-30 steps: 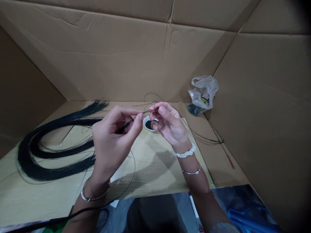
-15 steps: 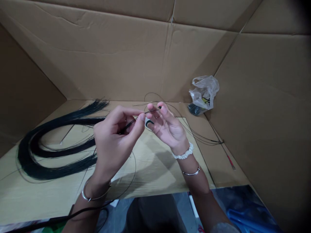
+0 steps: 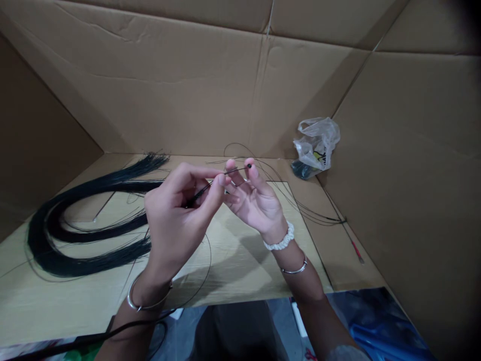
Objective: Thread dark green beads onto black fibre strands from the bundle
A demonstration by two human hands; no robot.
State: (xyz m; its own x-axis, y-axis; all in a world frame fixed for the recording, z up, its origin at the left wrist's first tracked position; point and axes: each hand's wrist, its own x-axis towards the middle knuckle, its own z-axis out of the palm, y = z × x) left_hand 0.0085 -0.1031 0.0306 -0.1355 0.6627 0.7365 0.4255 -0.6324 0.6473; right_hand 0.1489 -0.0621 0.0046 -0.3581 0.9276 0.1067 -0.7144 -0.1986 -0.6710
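Right hand [image 3: 255, 198] spread open, fingers [image 3: 254, 173] just beside the black wire [image 3: 236, 171].

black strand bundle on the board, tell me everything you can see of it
The bundle of thin black strands lies flat on a pale wood-grain board, bent into long glossy loops, its loose ends fanning out toward the far edge. Stray strands stick out. They look like fine wire or stiff fibre; which is unclear. One stretch passes behind the left hand.

Pale wooden board [image 3: 236, 265] on cardboard [image 3: 349, 271]; long black strand bundle [image 3: 82, 265] looped across board.
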